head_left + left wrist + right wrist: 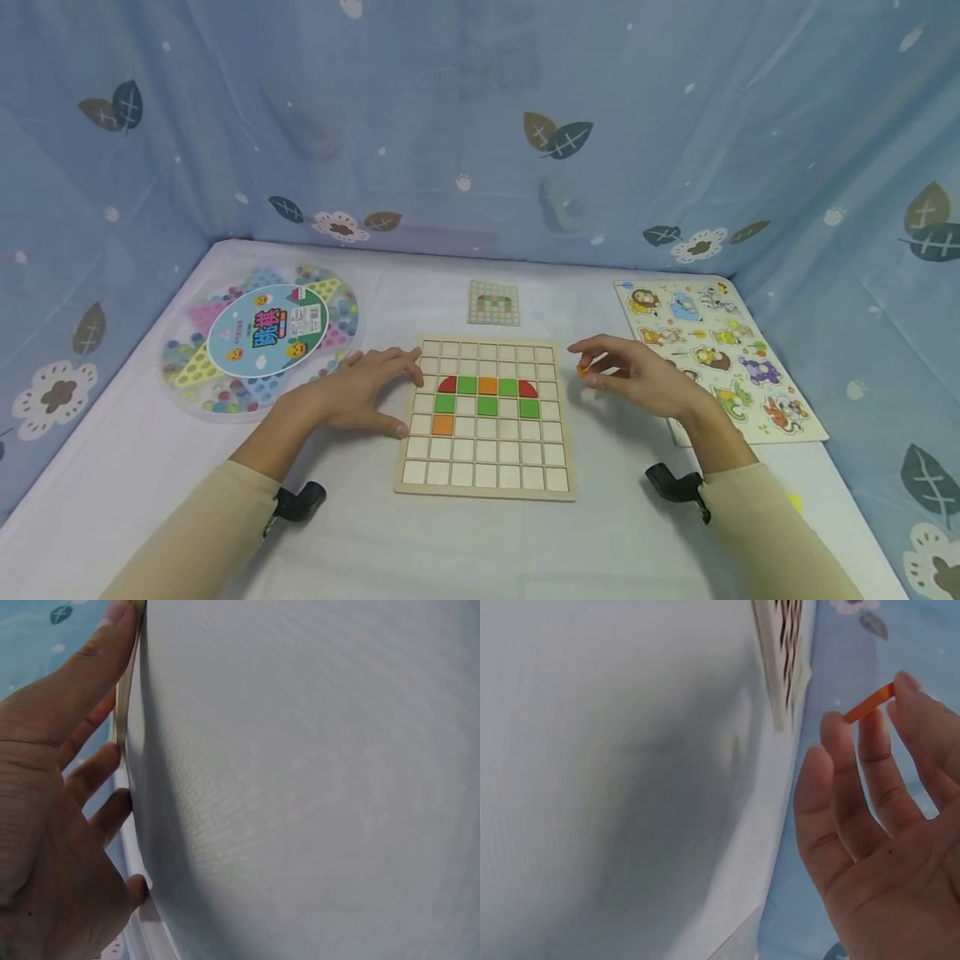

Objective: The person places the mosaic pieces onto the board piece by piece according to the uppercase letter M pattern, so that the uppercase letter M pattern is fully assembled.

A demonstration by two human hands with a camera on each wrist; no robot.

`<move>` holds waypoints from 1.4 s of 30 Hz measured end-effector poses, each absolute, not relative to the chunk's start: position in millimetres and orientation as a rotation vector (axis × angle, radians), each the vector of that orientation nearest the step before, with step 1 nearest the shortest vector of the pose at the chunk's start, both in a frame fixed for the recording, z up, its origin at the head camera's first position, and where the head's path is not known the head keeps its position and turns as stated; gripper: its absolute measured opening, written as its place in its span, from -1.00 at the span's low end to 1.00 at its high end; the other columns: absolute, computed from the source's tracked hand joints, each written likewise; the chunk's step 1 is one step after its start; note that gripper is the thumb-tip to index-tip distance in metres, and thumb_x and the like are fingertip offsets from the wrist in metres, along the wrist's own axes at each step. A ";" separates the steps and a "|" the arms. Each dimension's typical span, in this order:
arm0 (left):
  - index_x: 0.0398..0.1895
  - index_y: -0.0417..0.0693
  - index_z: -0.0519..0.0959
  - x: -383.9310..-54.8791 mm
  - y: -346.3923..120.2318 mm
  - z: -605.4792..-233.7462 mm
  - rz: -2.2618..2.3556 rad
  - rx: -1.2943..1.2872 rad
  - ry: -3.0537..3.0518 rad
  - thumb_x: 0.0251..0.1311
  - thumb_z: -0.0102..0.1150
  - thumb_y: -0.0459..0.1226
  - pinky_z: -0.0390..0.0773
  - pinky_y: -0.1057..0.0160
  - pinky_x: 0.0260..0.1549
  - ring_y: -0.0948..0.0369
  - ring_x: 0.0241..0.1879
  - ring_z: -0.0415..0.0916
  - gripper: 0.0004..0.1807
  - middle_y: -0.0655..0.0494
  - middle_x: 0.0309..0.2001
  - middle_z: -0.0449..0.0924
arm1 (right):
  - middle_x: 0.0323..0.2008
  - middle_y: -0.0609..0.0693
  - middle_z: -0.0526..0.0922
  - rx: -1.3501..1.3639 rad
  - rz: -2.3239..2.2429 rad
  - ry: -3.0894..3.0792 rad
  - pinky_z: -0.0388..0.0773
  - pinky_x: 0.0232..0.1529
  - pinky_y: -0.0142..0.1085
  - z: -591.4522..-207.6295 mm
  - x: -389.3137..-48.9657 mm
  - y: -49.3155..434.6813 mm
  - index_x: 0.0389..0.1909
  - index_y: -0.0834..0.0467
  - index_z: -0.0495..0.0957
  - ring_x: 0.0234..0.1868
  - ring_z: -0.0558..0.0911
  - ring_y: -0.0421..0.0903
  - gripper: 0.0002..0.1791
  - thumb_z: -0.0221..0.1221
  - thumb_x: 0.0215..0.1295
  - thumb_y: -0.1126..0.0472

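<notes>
A wooden grid board (486, 475) lies flat in front of me in the head view. Set in it are two red rounded tiles (447, 384), several green tiles (487, 406) and two orange tiles, one of them (442, 425) at the lower left. My left hand (348, 392) rests at the board's left edge, thumb and fingertips spread along the frame. Off the board's right side, my right hand (648, 375) pinches a small orange tile (870, 703) between thumb and fingertips, raised over the table.
Behind the board lies a small pattern card (494, 318) with a similar coloured design. A round bag of marbles and star-shaped game pieces (262, 342) is at the left. To the right, an animal puzzle board (712, 358) reaches partly under my right forearm. Patterned blue cloth (465, 125) surrounds the table.
</notes>
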State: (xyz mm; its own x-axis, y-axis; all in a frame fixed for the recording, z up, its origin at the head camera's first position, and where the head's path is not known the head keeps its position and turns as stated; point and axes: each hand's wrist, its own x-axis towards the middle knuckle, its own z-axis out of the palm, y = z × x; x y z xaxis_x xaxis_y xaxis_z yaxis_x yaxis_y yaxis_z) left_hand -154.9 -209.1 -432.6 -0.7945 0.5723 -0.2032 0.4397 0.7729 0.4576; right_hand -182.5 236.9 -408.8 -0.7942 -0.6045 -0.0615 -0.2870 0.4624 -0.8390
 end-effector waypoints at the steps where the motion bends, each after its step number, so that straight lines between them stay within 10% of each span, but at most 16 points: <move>1: 0.15 0.36 0.45 -154.9 -209.5 -432.3 0.561 0.773 2.634 -0.06 0.50 0.27 -0.06 -0.54 0.39 -0.14 0.54 0.12 -0.29 0.07 0.63 0.07 | 0.00 0.07 0.61 -0.760 -1.269 2.356 0.67 -0.02 -0.25 -408.4 -181.3 234.7 0.33 0.15 0.49 0.10 0.65 0.08 -0.52 0.28 0.42 0.22; 19: 0.14 0.38 0.45 -156.1 -204.5 -434.3 0.566 0.761 2.612 -0.07 0.53 0.24 -0.10 -0.52 0.42 -0.15 0.57 0.05 -0.30 0.08 0.63 0.07 | 0.14 0.24 0.61 -0.946 -1.344 2.216 0.65 0.00 -0.20 -414.7 -168.1 204.9 0.27 0.28 0.51 0.03 0.64 0.07 -0.54 0.29 0.39 0.32; 42: 0.14 0.37 0.45 -155.4 -209.3 -431.8 0.577 0.778 2.626 -0.07 0.52 0.25 -0.10 -0.54 0.40 -0.15 0.56 0.07 -0.29 0.07 0.63 0.08 | -0.13 -0.14 0.65 -1.052 -1.051 2.286 0.64 -0.15 -0.29 -425.7 -159.4 171.2 0.16 0.09 0.60 -0.15 0.62 -0.14 -0.62 0.36 0.34 0.22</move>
